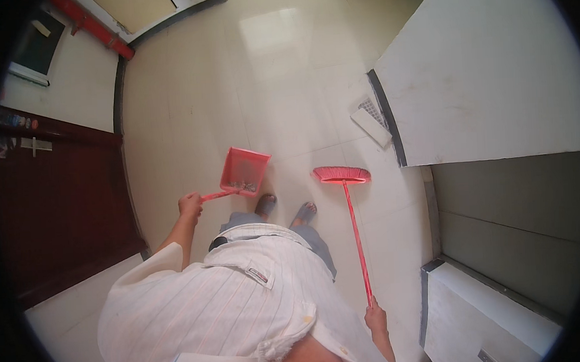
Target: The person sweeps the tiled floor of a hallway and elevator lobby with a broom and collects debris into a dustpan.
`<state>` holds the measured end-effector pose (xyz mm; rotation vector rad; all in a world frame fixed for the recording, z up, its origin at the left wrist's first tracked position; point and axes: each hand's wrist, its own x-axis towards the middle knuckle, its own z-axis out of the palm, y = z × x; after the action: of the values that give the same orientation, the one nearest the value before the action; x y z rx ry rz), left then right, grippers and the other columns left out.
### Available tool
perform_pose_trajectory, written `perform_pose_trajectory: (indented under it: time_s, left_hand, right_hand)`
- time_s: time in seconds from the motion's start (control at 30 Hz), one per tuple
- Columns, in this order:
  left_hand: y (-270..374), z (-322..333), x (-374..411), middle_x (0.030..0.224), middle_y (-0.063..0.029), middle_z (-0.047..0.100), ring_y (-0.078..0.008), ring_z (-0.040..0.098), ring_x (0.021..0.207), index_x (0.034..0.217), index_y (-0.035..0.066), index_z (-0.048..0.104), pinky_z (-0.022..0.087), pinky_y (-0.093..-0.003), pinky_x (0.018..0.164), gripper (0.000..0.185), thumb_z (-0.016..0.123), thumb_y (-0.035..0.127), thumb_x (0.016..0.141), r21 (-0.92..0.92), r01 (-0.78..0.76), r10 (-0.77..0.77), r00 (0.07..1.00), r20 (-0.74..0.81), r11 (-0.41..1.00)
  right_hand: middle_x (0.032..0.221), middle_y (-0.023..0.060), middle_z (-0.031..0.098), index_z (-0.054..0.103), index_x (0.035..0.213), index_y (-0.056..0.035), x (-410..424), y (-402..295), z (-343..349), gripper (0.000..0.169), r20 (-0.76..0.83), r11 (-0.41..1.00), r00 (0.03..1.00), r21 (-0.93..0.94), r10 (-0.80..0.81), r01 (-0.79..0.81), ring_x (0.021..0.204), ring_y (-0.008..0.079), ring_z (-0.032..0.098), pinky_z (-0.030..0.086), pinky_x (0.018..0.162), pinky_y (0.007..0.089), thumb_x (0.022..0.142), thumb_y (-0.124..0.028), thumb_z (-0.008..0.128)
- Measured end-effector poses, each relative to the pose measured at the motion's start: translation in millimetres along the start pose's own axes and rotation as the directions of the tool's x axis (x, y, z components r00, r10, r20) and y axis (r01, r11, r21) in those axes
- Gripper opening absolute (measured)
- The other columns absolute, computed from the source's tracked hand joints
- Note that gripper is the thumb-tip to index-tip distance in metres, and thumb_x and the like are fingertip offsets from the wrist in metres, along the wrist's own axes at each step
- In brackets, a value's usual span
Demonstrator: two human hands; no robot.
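My left hand (190,206) grips the red handle of a long-handled dustpan (240,167), whose red pan is before my feet on the left. Grey debris (243,186) has gathered at the handle end inside the pan. At the lower right, my right hand (376,316) is closed around the upper part of a red broom handle (357,236). The broom head (342,174), with red bristles, is over the tiled floor ahead of my right foot; whether it touches the tiles I cannot tell. A gap of floor separates it from the dustpan.
Pale tiles (207,97) cover the floor. A dark red door (65,207) with a metal handle is on the left, and a red pipe (95,29) runs beyond it. A loose white piece (372,127) lies against a white wall (476,73). Grey doors (513,208) stand at right.
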<state>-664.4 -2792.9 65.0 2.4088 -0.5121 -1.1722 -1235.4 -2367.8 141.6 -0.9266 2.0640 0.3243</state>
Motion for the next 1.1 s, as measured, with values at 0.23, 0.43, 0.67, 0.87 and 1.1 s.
perform_pose_trajectory:
  time_s: [0.23, 0.43, 0.67, 0.87, 1.1]
  left_hand:
    - [31.9, 17.1, -30.6, 0.062, -0.0041, 0.057, -0.0125, 0.051, 0.044, 0.094, 0.005, 0.066, 0.035, -0.0282, 0.037, 0.019, 0.056, 0.016, 0.083, -0.004, -0.019, 0.019, 0.998, -0.061, 1.000]
    - [31.3, 15.7, -34.4, 0.058, -0.0034, 0.054, -0.0125, 0.049, 0.041, 0.082, 0.006, 0.060, 0.034, -0.0286, 0.035, 0.009, 0.054, 0.014, 0.082, -0.077, -0.065, 0.061, 0.997, -0.055, 0.995]
    - [63.4, 40.7, -21.5, 0.056, -0.0031, 0.053, -0.0128, 0.049, 0.041, 0.078, 0.005, 0.062, 0.035, -0.0290, 0.035, 0.009, 0.056, 0.012, 0.080, -0.132, -0.015, 0.002, 0.995, -0.098, 0.991]
    - [98.8, 73.3, 28.7, 0.060, -0.0038, 0.056, -0.0134, 0.051, 0.043, 0.083, 0.004, 0.064, 0.037, -0.0287, 0.037, 0.012, 0.057, 0.014, 0.080, -0.086, 0.007, -0.014, 0.997, -0.082, 0.996]
    - [158.9, 93.9, 56.9, 0.065, -0.0036, 0.059, -0.0131, 0.052, 0.044, 0.094, 0.005, 0.067, 0.038, -0.0272, 0.039, 0.019, 0.058, 0.017, 0.082, -0.063, 0.081, -0.082, 0.996, -0.019, 0.995]
  right_hand:
    - [0.099, 0.0264, 0.066, 0.043, 0.142, -0.0162, 96.1, 19.7, -49.7, 0.054, -0.016, 0.991, 0.992, 0.048, -0.125, 0.126, 0.085, 0.0421, 0.066, 0.054, 0.078, 0.0485, 0.088, -0.017, 0.052]
    - [0.097, 0.0260, 0.067, 0.042, 0.142, -0.0155, 197.5, -3.1, -120.9, 0.054, 0.023, 0.973, 0.973, 0.037, -0.230, 0.229, 0.077, 0.0393, 0.068, 0.058, 0.068, 0.0450, 0.089, -0.017, 0.052]
    - [0.103, 0.0259, 0.066, 0.042, 0.143, -0.0173, 256.0, -103.7, -213.2, 0.055, 0.103, 0.979, 0.975, 0.068, -0.197, 0.191, 0.084, 0.0380, 0.068, 0.057, 0.073, 0.0432, 0.089, -0.020, 0.053]
    - [0.105, 0.0266, 0.065, 0.042, 0.143, -0.0178, 323.7, -132.8, -227.9, 0.056, 0.034, 0.926, 0.927, -0.040, -0.375, 0.376, 0.091, 0.0380, 0.067, 0.055, 0.077, 0.0433, 0.089, -0.020, 0.054]
    - [0.094, 0.0247, 0.067, 0.043, 0.142, -0.0189, 387.9, -285.7, -311.1, 0.054, 0.098, 0.931, 0.931, -0.068, -0.351, 0.358, 0.070, 0.0355, 0.067, 0.055, 0.053, 0.0429, 0.089, -0.019, 0.052]
